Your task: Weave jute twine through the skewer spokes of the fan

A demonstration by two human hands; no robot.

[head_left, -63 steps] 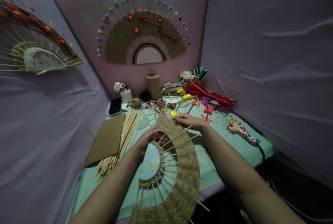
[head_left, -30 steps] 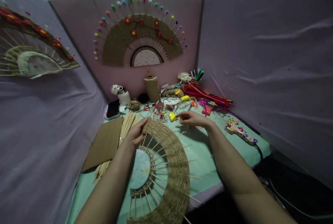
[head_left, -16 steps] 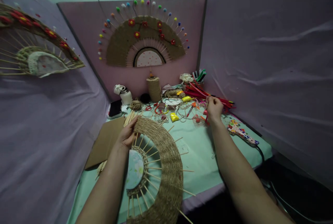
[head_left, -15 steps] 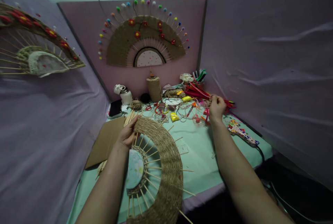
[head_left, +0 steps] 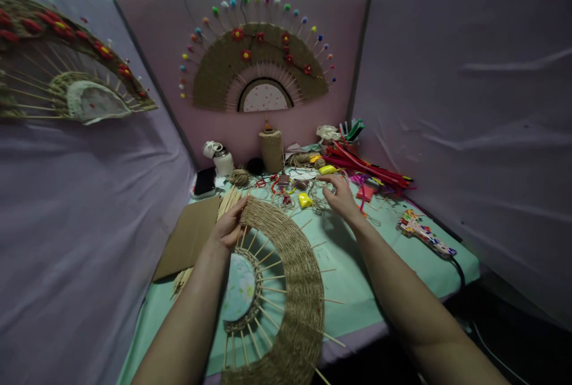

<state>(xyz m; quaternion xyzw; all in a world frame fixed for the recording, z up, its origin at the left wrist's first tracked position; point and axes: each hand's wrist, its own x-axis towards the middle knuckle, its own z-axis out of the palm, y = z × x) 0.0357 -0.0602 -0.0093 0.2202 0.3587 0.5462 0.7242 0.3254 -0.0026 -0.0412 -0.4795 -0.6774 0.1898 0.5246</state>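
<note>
One woven fan (head_left: 306, 278) is filling the lower middle of the frame, my left hand (head_left: 230, 224) clamping its upper end. My right hand (head_left: 338, 195) is hovering right of centre above the desk (head_left: 353, 289), fingers parted. Two flowered fans (head_left: 214, 78) are showing above; two yellow packets (head_left: 305, 200) are lying near. Mine's wearing coarse brown weave, pale protruding sticks (head_left: 333, 339), a flowery blue half-disc (head_left: 239, 289).
</note>
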